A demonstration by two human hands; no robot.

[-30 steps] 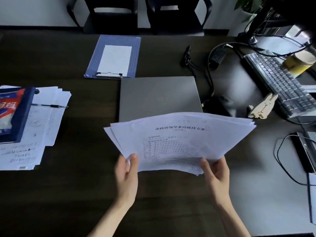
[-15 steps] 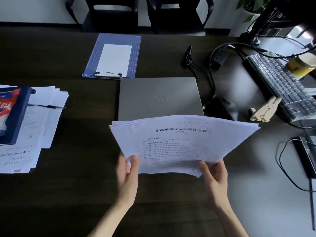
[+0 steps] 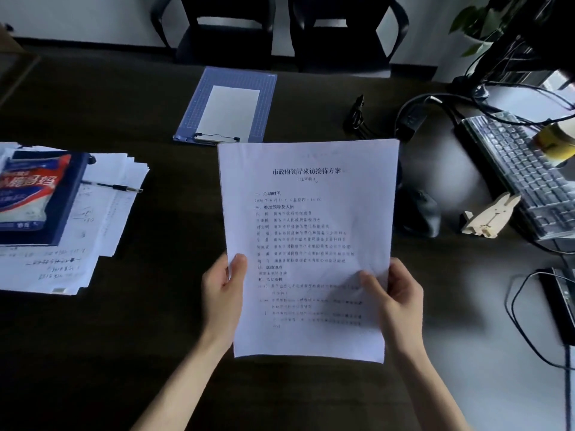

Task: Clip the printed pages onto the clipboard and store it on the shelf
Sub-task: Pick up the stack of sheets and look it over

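Observation:
I hold a stack of white printed pages [image 3: 308, 237] upright and squared in front of me, text facing me. My left hand [image 3: 222, 293] grips the stack's left edge and my right hand [image 3: 396, 298] grips its right edge, thumbs on the front sheet. A blue clipboard [image 3: 228, 104] with a small white sheet under its metal clip lies flat on the dark table [image 3: 93, 353] beyond the pages. The pages hide the grey laptop that lay behind them. No shelf is in view.
At the left lies a pile of papers [image 3: 93, 231] with a pen [image 3: 115, 186] and a blue folder [image 3: 40, 197] on it. A mouse [image 3: 426, 216], a wooden rabbit [image 3: 488, 217], a keyboard [image 3: 522, 172], cables and a cup [image 3: 557, 141] fill the right. Two black chairs [image 3: 280, 29] stand behind the table.
The fanned, flat-held pages have been gathered into one squared stack and tipped upright toward me. Both hands kept hold of them, and the laptop is now covered.

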